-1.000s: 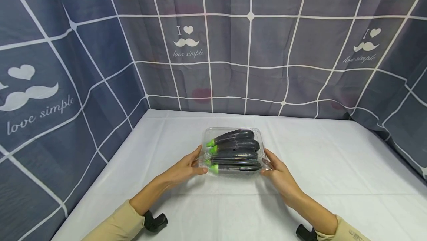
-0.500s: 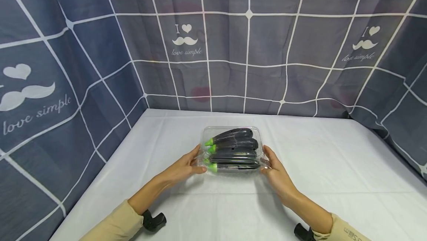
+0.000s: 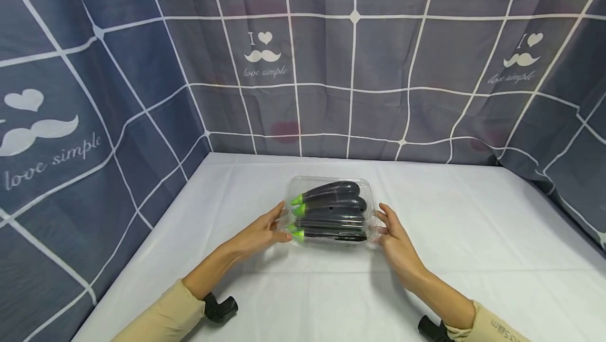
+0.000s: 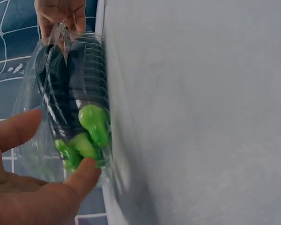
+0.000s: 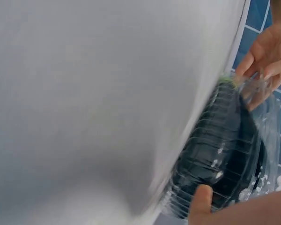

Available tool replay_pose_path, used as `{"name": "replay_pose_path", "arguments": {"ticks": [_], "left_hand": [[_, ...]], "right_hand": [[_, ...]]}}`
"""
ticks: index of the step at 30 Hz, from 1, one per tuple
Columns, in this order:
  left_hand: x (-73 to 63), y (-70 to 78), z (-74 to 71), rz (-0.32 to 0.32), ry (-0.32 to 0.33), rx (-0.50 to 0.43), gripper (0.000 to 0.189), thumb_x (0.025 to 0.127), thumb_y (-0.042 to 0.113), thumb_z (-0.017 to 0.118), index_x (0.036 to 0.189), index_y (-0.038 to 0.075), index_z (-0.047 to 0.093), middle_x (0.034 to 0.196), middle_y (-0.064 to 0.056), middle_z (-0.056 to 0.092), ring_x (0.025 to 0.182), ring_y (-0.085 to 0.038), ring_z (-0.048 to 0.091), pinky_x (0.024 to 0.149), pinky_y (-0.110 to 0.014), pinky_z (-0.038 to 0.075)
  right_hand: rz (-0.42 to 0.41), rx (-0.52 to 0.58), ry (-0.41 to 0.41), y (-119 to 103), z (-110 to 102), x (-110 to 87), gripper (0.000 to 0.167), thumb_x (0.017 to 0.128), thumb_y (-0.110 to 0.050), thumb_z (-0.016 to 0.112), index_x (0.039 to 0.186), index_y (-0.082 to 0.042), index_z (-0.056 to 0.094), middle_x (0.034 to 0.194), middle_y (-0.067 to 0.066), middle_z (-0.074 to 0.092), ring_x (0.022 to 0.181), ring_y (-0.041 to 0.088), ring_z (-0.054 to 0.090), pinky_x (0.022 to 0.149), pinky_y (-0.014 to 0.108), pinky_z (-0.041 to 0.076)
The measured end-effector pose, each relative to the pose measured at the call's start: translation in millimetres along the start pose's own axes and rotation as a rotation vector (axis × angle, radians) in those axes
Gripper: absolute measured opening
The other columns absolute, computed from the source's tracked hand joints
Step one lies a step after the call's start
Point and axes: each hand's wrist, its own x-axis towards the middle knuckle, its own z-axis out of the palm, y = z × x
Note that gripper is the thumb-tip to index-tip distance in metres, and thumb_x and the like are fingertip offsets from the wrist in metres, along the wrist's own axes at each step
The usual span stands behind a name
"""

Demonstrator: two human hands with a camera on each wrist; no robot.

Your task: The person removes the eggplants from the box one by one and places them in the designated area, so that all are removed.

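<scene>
A clear plastic clamshell box [image 3: 326, 180] of several dark eggplants [image 3: 331, 205] with green stem ends lies low over the white table in the head view. My left hand [image 3: 260, 234] grips its left end, the thumb in front and the fingers at the side. In the left wrist view the thumb and a finger [image 4: 18, 129] span the box end near the green stems [image 4: 91, 122]. My right hand [image 3: 397, 244] holds the right end; its thumb [image 5: 202, 199] presses the ridged front wall in the right wrist view. Its other fingers are partly hidden there. Contact between box and table cannot be told.
White cloth covers the table [image 3: 473, 237]. A grey curtain [image 3: 326, 110] with white lines stands along the back, and darker curtain [image 3: 137, 137] closes in the left side. Black wrist mounts [image 3: 221, 309] sit below both sleeves.
The right hand's thumb has shifted back from the box's front corner and its fingers have spread a little. The left hand and the box are almost unmoved; the view tilts slightly.
</scene>
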Motion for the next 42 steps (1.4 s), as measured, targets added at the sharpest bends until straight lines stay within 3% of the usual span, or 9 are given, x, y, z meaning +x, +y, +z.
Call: {"name": "replay_pose_path", "arguments": {"ticks": [5, 12, 18, 24, 33, 42], "left_hand": [[0.8, -1.5, -1.2, 0.012, 0.009, -0.025, 0.094, 0.091, 0.006, 0.064, 0.155, -0.002, -0.004, 0.161, -0.024, 0.003, 0.146, -0.043, 0.008, 0.113, -0.057, 0.016], [-1.1, -1.9, -3.9, 0.003, 0.025, -0.006, 0.092, 0.093, 0.008, 0.064, 0.156, -0.001, -0.003, 0.161, -0.023, 0.002, 0.146, -0.044, 0.007, 0.113, -0.056, 0.014], [-0.6, -1.7, -4.7, -0.008, 0.035, -0.002, 0.092, 0.094, 0.011, 0.065, 0.157, 0.001, -0.001, 0.161, -0.023, 0.004, 0.145, -0.044, 0.008, 0.113, -0.056, 0.015], [-0.6, -5.4, -4.6, -0.028, 0.078, -0.025, 0.093, 0.091, 0.013, 0.069, 0.157, 0.002, 0.005, 0.16, -0.024, 0.015, 0.145, -0.045, 0.014, 0.113, -0.056, 0.018], [0.1, -8.8, -4.1, -0.004, 0.067, -0.072, 0.094, 0.089, 0.011, 0.071, 0.157, 0.001, 0.007, 0.157, -0.025, 0.023, 0.144, -0.044, 0.021, 0.111, -0.056, 0.023], [0.7, -6.4, -5.9, -0.008, 0.071, -0.088, 0.095, 0.089, 0.01, 0.072, 0.157, 0.002, 0.007, 0.157, -0.024, 0.024, 0.143, -0.043, 0.022, 0.111, -0.056, 0.025]], "right_hand": [[0.01, 0.026, -0.036, 0.7, 0.5, -4.8, 0.081, 0.09, 0.011, 0.037, 0.159, -0.012, 0.002, 0.162, 0.016, 0.013, 0.141, 0.035, 0.026, 0.103, 0.045, 0.036], [0.007, 0.059, -0.048, -0.7, -0.2, -2.8, 0.075, 0.092, 0.011, 0.029, 0.159, -0.009, 0.001, 0.163, 0.016, 0.011, 0.142, 0.036, 0.026, 0.105, 0.049, 0.036], [0.022, 0.1, -0.051, -2.4, -1.8, -1.6, 0.074, 0.092, 0.01, 0.03, 0.158, -0.005, 0.0, 0.163, 0.017, 0.011, 0.143, 0.037, 0.025, 0.108, 0.049, 0.034], [0.034, 0.095, -0.042, -1.5, -1.6, -1.9, 0.071, 0.096, 0.005, 0.038, 0.157, -0.002, 0.003, 0.162, 0.017, 0.014, 0.142, 0.036, 0.027, 0.105, 0.04, 0.039], [0.013, 0.048, -0.035, 0.5, 0.0, -2.5, 0.074, 0.092, 0.006, 0.047, 0.156, 0.001, 0.01, 0.161, 0.017, 0.019, 0.138, 0.035, 0.035, 0.091, 0.019, 0.042], [0.008, 0.042, -0.046, -2.8, -0.5, -0.6, 0.071, 0.093, 0.007, 0.046, 0.155, 0.001, 0.012, 0.161, 0.017, 0.018, 0.139, 0.036, 0.033, 0.095, 0.026, 0.044]]}}
